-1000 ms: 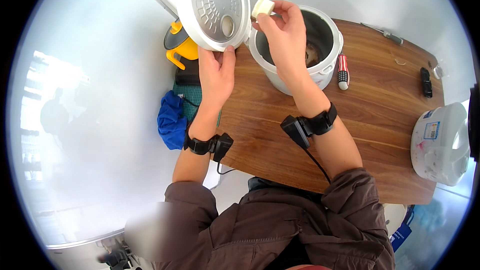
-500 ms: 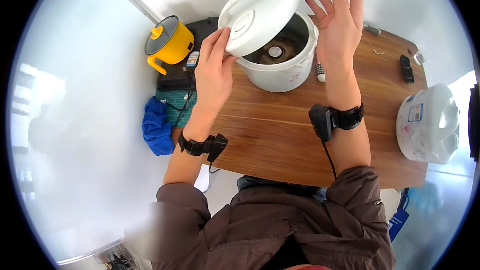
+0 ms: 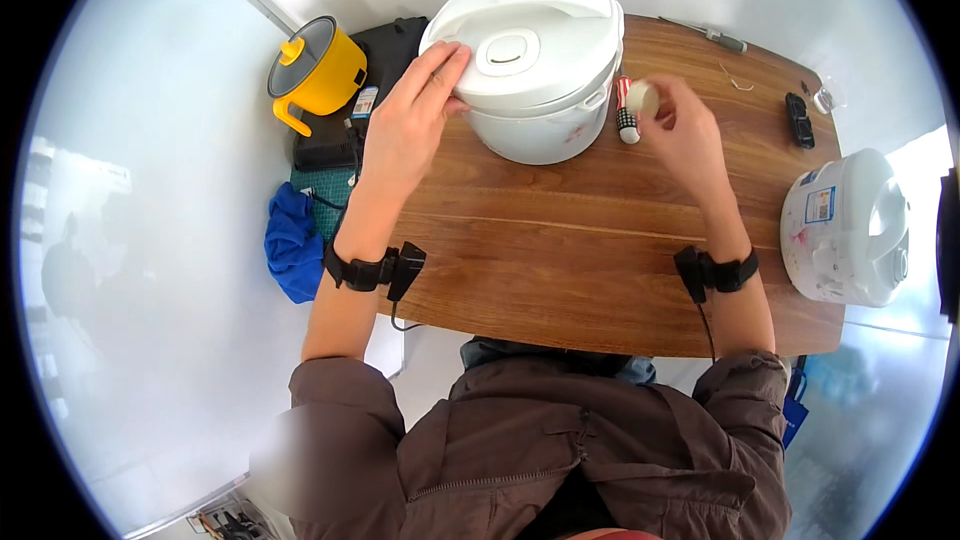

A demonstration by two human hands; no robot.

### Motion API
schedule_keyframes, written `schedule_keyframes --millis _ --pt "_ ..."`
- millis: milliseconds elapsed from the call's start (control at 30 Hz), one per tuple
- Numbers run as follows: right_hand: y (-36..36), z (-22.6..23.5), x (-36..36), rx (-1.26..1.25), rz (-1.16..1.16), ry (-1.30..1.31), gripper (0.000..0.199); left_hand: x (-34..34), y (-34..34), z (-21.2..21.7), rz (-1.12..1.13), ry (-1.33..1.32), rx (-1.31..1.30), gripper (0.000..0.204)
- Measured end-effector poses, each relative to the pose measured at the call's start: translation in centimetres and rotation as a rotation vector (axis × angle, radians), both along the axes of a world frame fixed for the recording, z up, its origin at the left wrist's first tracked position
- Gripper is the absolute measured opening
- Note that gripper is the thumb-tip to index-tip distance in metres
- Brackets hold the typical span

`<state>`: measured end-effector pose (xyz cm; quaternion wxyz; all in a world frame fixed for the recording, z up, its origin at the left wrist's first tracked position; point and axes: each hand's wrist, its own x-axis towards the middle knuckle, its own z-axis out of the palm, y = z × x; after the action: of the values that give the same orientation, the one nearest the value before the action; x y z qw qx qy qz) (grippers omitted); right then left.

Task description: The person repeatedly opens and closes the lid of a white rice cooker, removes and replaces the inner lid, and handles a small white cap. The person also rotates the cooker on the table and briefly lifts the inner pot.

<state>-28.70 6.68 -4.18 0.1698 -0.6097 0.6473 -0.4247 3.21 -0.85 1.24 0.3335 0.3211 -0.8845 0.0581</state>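
A white rice cooker (image 3: pixel 540 135) stands at the back of the table, its lid (image 3: pixel 545 25) lowered over the pot so that the inside is hidden. My left hand (image 3: pixel 412 110) grips the lid's left front edge, fingers on top and thumb at the rim. Right of the cooker, my right hand (image 3: pixel 690 130) is closed on a small round cream-coloured piece (image 3: pixel 643 98), held between thumb and fingers; its exact kind is unclear. Just behind that piece lies a slim object (image 3: pixel 627 120) with red-and-white stripes and a black checked band, partly covered.
A yellow pot (image 3: pixel 325 70) sits on a black case at the left, above a blue cloth (image 3: pixel 292 245) and green mat. A second white cooker (image 3: pixel 845 230) stands at the right edge. A screwdriver (image 3: pixel 725 38) and black item (image 3: pixel 799 120) lie at the back right.
The lid has swung down from its raised tilt onto the cooker, with my left hand still at its edge. My right hand has come down beside the cooker with the cream piece.
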Motion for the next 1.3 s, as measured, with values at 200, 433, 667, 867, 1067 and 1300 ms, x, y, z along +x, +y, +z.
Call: schedule_keyframes --millis 200,433,667,867,1067,1300 --pt "2.5 -5.4 0.9 -0.131 0.314 0.457 0.04 -0.1 0.1 0.1 -0.027 0.005 0.073 0.058" --pt "2.4 -6.7 1.3 -0.14 0.296 0.496 0.037 -0.1 -0.1 0.5 -0.072 0.052 0.161 0.058" --pt "2.0 -6.9 1.9 -0.064 0.23 0.516 0.035 0.5 -0.3 1.2 -0.103 0.027 0.289 0.06" --pt "1.8 -6.7 1.6 -0.022 0.262 0.44 0.037 0.6 -0.2 2.3 -0.082 -0.026 0.318 0.05" --pt "1.5 -5.4 1.3 -0.03 0.216 0.359 0.032 0.4 -2.6 5.1 -0.098 0.037 0.183 0.032" --pt "0.4 -3.8 1.8 -0.133 0.067 0.156 0.017 -6.5 -4.9 6.0 -0.167 -0.071 -0.024 0.041"
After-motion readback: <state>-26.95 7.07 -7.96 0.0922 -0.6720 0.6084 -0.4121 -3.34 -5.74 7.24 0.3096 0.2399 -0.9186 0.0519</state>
